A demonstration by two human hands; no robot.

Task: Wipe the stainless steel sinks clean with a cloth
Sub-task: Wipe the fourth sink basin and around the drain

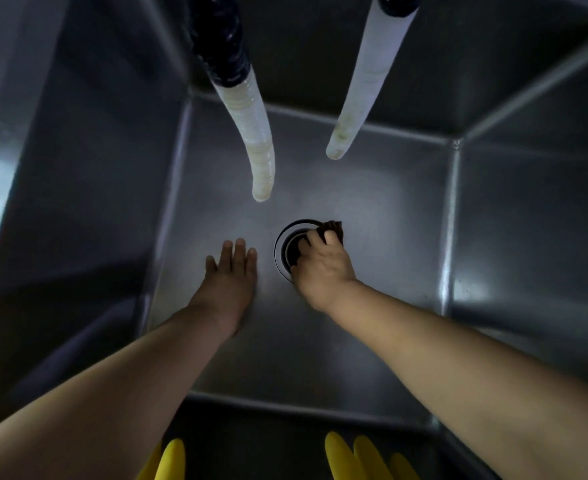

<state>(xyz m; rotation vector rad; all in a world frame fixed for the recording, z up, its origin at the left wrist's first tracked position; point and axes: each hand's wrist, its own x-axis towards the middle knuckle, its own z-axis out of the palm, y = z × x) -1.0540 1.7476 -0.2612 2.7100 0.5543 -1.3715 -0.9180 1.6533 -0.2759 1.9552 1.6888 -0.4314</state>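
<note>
I look straight down into a deep stainless steel sink (372,188). On its floor sits the round drain (287,244). My right hand (322,268) grips a dark brown cloth (334,228) and presses it onto the drain's right side, covering part of the opening. My left hand (232,271) lies flat on the sink floor just left of the drain, fingers straight and together, holding nothing.
Two pale flexible hoses hang into the sink from above: a ribbed left hose (256,143) and a smooth right hose (358,91), both ending above the floor. Yellow rubber gloves (349,457) hang over the near rim. Steel walls enclose all sides.
</note>
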